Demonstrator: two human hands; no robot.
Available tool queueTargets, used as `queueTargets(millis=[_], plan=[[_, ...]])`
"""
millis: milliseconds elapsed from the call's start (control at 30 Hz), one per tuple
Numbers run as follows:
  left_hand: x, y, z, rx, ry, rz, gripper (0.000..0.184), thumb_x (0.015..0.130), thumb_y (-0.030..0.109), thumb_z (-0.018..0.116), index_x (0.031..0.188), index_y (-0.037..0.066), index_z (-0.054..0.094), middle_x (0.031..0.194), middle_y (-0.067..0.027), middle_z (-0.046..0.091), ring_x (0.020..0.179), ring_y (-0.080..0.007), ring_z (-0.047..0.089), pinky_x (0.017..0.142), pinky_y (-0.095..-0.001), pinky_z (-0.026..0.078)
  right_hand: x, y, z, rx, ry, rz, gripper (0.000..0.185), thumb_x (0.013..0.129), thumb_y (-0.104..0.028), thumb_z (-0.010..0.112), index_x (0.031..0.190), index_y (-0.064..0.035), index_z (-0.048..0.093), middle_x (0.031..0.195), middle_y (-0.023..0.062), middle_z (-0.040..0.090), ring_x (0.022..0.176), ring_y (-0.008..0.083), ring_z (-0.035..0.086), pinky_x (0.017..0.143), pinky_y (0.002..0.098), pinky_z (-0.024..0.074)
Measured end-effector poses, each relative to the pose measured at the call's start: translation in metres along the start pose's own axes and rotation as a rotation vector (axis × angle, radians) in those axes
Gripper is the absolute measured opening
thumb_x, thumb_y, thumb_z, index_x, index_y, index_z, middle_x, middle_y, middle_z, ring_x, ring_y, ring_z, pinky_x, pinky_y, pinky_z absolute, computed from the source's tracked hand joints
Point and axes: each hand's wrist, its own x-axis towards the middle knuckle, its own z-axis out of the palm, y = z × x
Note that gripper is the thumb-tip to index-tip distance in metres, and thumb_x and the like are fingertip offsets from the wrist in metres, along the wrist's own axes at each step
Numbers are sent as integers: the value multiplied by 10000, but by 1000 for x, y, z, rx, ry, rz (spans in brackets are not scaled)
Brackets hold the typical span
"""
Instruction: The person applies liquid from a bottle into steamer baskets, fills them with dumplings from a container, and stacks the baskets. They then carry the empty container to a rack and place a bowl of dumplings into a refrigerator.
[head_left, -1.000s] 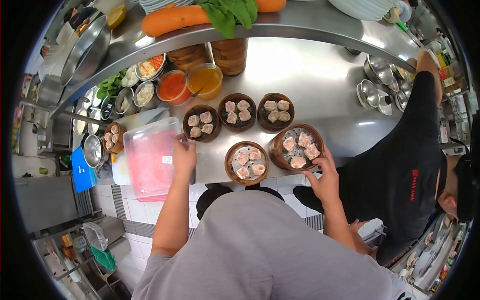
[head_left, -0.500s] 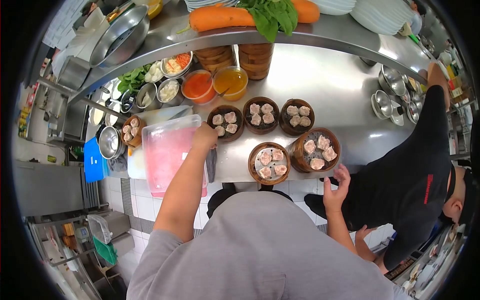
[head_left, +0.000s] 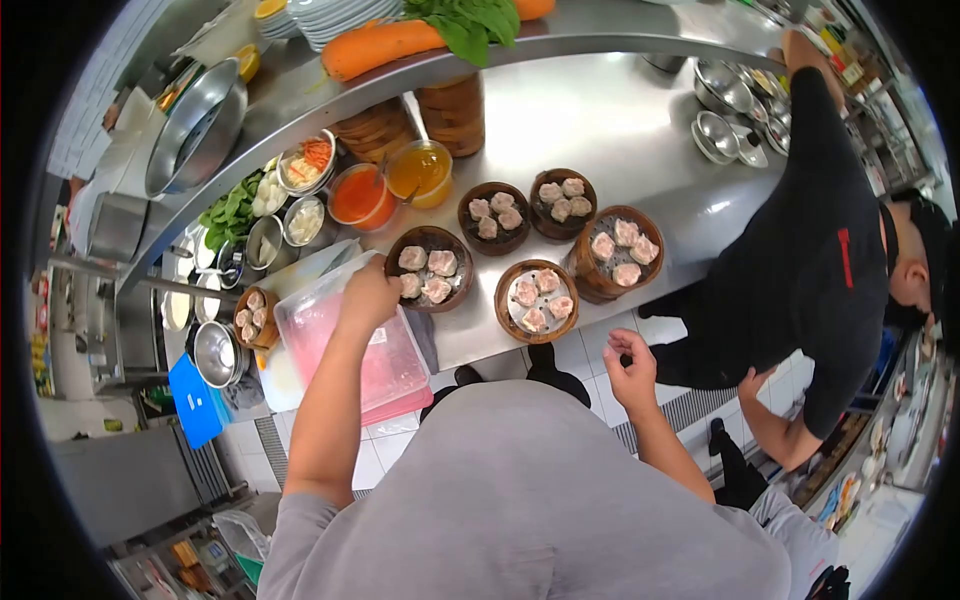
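Steamer (head_left: 458,299) in left hand (head_left: 372,294), shirt print (head_left: 845,258) illegible

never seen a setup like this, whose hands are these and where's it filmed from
There's no machine: these are a person's bare hands, filmed by a camera worn on their head, looking forward and down. The grey shirt below is theirs. On the metal counter, the left hand grips the edge of a bamboo steamer basket holding four dumplings; similar baskets stand nearby. The right hand, loosely curled, appears empty. A clear plastic container lies left of the basket. The person in black at right is someone else.
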Motion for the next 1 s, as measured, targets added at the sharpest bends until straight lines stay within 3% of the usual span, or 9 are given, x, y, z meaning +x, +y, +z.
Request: queueTargets(millis=[133, 300, 333, 433, 567, 633, 767, 833, 1000], plan=[[-29, 59, -35, -53, -28, 168, 429, 890, 179, 617, 1257, -34, 678, 958, -301, 754, 916, -440, 754, 873, -535, 590, 2, -41, 16, 6, 29, -43, 493, 880, -107, 825, 1336, -10, 664, 1305, 164, 695, 1184, 268, 689, 998, 380, 556], [-41, 119, -2, -80, -109, 405, 386, 902, 186, 622, 1227, -14, 674, 992, -299, 750, 958, -476, 721, 903, -564, 565, 20, -74, 30, -12, -120, -246, 1030, 776, -342, 929, 1606, 4, 425, 1610, 240, 478, 1479, 391, 479, 1216, 488, 396], [-42, 128, 8, -31, -99, 473, 422, 912, 149, 594, 1291, -16, 677, 825, -258, 755, 680, -371, 757, 770, -485, 614, 23, -66, 36, -53, -135, -274, 1159, 733, -410, 952, 1632, 21, 361, 1630, 254, 459, 1501, 418, 455, 1250, 496, 350], [-36, 129, 52, 100, -126, 488, 383, 900, 162, 614, 1244, 12, 690, 986, -294, 752, 903, -492, 717, 854, -559, 578, 26, -49, 59, 38, -109, -131, 1201, 705, -413, 968, 1639, 18, 348, 1622, 266, 464, 1515, 417, 443, 1257, 479, 350], [-39, 115, 62, 81, -110, 497, 421, 913, 179, 623, 1301, 26, 683, 974, -262, 768, 885, -455, 744, 847, -553, 585, 25, -27, 73, 185, -139, -10, 1203, 686, -337, 987, 1630, 36, 341, 1587, 261, 503, 1496, 370, 487, 1254, 439, 369], [-40, 105, 56, -287, -390, 243, 526, 989, 332, 616, 1418, 28, 637, 1193, -292, 737, 1152, -452, 693, 1053, -483, 528, 24, -27, 72, 185, -136, 7, 1221, 667, -288, 999, 1637, 26, 328, 1587, 231, 512, 1485, 339, 504, 1253, 430, 373], [13, 28, 152, -546, -398, 512, 688, 1067, 572, 510, 1617, 159, 491, 1526, -215, 599, 1447, -380, 526, 1219, -478, 379, 36, 1, 88, 288, -209, 40, 1365, 586, -237, 1041, 1671, -8, 246, 1603, 184, 497, 1497, 309, 480, 1260, 423, 370], [-17, 49, 150, -969, -625, -26, 814, 1085, 721, 363, 1645, 132, 418, 1650, -124, 479, 1542, -291, 412, 1261, -536, 319, 46, 17, 101, 259, -242, 11, 1416, 557, -223, 1054, 1679, -15, 216, 1609, 173, 490, 1501, 303, 471, 1262, 418, 371], [-14, 30, 181, -1354, -640, 72, 952, 1011, 848, 308, 1673, 164, 350, 1709, -91, 410, 1575, -310, 378, 1269, -586, 300, 50, 8, 119, 217, -236, 70, 1452, 526, -232, 1060, 1677, -5, 204, 1602, 187, 496, 1491, 309, 485, 1248, 401, 395]])
